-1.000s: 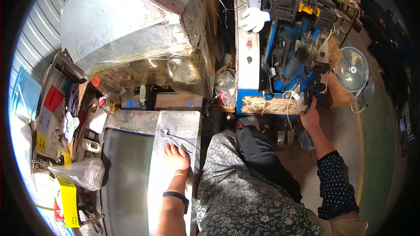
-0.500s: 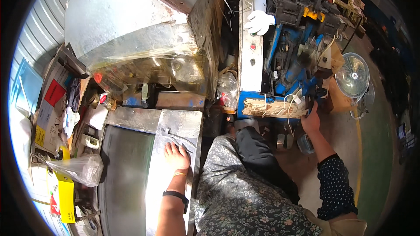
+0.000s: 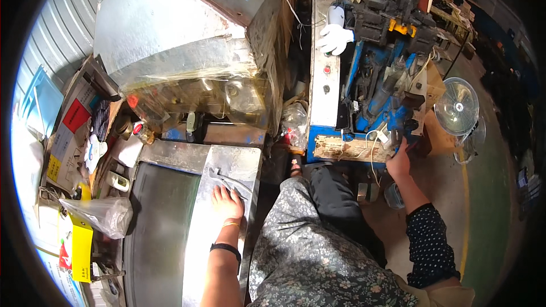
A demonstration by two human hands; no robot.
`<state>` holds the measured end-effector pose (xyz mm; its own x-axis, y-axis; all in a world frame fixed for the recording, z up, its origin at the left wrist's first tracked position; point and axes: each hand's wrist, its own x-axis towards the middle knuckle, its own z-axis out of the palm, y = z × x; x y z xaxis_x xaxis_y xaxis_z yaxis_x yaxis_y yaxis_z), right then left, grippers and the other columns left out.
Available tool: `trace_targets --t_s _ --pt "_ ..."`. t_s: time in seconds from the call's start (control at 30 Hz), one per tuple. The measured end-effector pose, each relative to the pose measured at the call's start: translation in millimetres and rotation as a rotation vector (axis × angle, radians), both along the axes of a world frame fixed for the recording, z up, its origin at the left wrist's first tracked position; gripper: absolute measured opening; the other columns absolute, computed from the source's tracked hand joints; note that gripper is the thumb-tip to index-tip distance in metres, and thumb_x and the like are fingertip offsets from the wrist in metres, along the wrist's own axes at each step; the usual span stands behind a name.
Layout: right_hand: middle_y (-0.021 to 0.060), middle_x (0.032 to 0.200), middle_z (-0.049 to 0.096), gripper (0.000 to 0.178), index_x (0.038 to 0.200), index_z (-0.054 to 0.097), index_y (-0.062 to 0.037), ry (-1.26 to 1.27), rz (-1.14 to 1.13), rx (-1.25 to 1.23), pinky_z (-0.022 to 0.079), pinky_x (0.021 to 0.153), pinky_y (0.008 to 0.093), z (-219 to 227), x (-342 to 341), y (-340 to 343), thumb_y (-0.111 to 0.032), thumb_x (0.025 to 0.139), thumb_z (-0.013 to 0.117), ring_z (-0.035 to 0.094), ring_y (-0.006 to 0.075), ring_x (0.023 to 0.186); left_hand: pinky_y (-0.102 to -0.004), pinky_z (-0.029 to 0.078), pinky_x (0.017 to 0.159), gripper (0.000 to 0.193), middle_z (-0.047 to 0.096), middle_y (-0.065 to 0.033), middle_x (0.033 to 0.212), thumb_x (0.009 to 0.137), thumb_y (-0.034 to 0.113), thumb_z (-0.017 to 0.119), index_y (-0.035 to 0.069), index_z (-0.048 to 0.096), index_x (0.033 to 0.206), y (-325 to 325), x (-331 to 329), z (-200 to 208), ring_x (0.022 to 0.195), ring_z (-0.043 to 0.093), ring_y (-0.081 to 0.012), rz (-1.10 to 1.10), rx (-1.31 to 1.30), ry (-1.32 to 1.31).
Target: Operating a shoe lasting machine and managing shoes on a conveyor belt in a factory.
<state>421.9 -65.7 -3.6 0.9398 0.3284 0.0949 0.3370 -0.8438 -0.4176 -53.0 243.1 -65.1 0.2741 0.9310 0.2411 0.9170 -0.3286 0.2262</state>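
My left hand point(image 3: 227, 203) lies palm down on a bright metal plate point(image 3: 233, 162), its fingers stretched out. At its fingertips is a thin curved grey metal piece point(image 3: 234, 182); whether the fingers press on it I cannot tell. My right hand point(image 3: 399, 163) reaches to the near right corner of a blue machine point(image 3: 318, 142). Its fingers are closed around a small dark part there, mostly hidden by the hand. Beside that hand, a white cable point(image 3: 375, 156) hangs over the machine's worn wooden front panel point(image 3: 344, 148).
A dark belt point(image 3: 162, 227) runs left of the plate. Behind it stands a metal hood point(image 3: 176, 40) wrapped in clear film. A white glove point(image 3: 335, 40) rests on the machine. A round fan point(image 3: 456, 106) stands at right. A plastic bag point(image 3: 108, 216) and yellow box point(image 3: 81, 250) are at left.
The whole view has shifted slightly. Both hands stay at nearly the same places, the left on the plate and the right at the machine's corner.
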Motion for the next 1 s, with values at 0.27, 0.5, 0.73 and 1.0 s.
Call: trace_targets --t_s 0.27,0.5,0.73,1.0 --pt "0.0255 0.093 0.067 0.096 0.152 0.009 -0.0098 0.027 -0.008 0.033 0.052 0.077 0.0508 -2.2 -1.1 1.3 -0.022 0.079 0.071 0.066 0.0430 0.087 -0.0463 0.026 0.115 0.053 0.044 -0.0222 0.145 0.098 0.036 0.040 -0.001 0.052 0.134 -0.8 -1.8 1.1 0.136 0.035 -0.0388 0.010 -0.013 -0.001" --pt "0.0254 0.091 0.067 0.095 0.152 0.010 -0.0093 -0.023 -0.023 0.058 0.051 0.079 0.0514 -12.6 4.8 -2.2 -0.021 0.080 0.070 0.065 0.0443 0.087 -0.0447 0.026 0.115 0.054 0.045 -0.0209 0.145 0.098 0.037 0.039 0.000 0.051 0.136 -1.6 0.6 0.0 0.137 0.036 -0.0369 0.006 -0.021 0.022" --pt "0.0256 0.090 0.067 0.095 0.152 0.009 -0.0075 -0.014 0.013 0.072 0.052 0.076 0.0506 -1.8 -6.0 -2.2 -0.022 0.081 0.069 0.066 0.0436 0.085 -0.0450 0.027 0.115 0.051 0.047 -0.0210 0.143 0.098 0.036 0.042 0.000 0.055 0.132 -3.6 -2.7 -5.9 0.136 0.039 -0.0370 0.004 0.023 -0.048" --pt "0.0247 0.090 0.066 0.094 0.151 0.010 -0.0043 -0.022 0.019 0.076 0.052 0.074 0.0501 1.8 -4.4 0.7 -0.019 0.080 0.069 0.065 0.0432 0.083 -0.0458 0.028 0.114 0.051 0.049 -0.0231 0.140 0.097 0.034 0.043 -0.002 0.055 0.130 -1.4 -3.3 -3.3 0.134 0.040 -0.0392 -0.011 0.036 -0.036"
